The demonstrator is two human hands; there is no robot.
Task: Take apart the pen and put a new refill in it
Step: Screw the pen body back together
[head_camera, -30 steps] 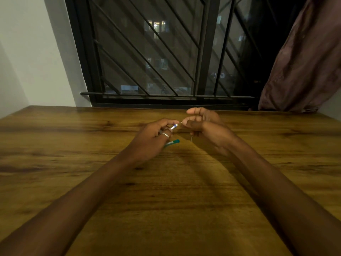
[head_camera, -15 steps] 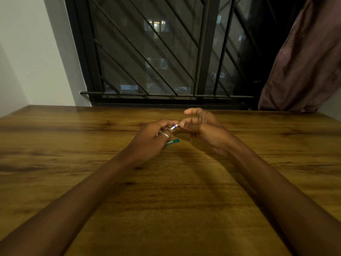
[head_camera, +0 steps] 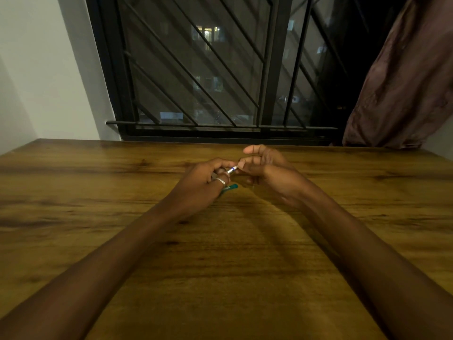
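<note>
My left hand (head_camera: 204,185), a ring on one finger, is closed around a pen (head_camera: 231,170); only the pen's silvery tip end with a blue band sticks out toward the right. My right hand (head_camera: 267,169) sits just right of it, its thumb and forefinger pinched at the pen's tip. Whether they grip the tip or a small part of it is too small to tell. A teal piece (head_camera: 231,187), likely a pen part, pokes out below my left hand near the wooden table (head_camera: 220,266). A thin pale line (head_camera: 253,185) shows under my right hand.
A barred window (head_camera: 208,69) rises behind the table's far edge. A brown curtain (head_camera: 404,82) hangs at the back right. A white wall (head_camera: 44,69) stands at the left. Both forearms stretch over the table's middle.
My right hand has shifted slightly left, closing the small gap to the pen's tip. My left hand has stayed in place.
</note>
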